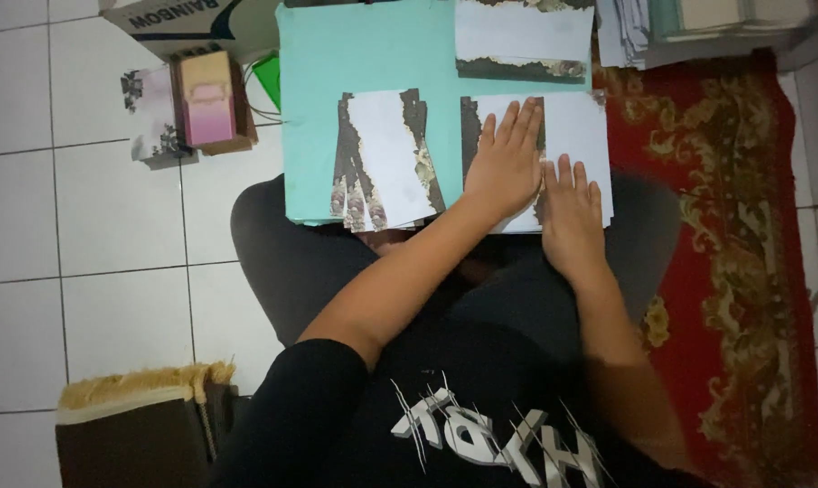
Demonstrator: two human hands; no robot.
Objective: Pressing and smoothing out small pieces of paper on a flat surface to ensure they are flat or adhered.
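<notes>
A teal board [373,54] rests across my lap. On it lie white paper sheets with dark patterned borders. My left hand [507,163] presses flat, fingers together, on the right-hand sheet [579,126]. My right hand [572,215] lies flat beside it on the same sheet's lower edge. A fanned stack of similar sheets [382,158] sits to the left of my hands. Another sheet [522,36] lies at the board's far edge.
White floor tiles spread to the left, with a pink-and-tan card stack [208,98] and a pale floral sheet [149,113] on them. A red patterned rug [734,226] lies to the right. Paper piles [698,27] sit at the top right. A brown fringed mat [138,425] lies at lower left.
</notes>
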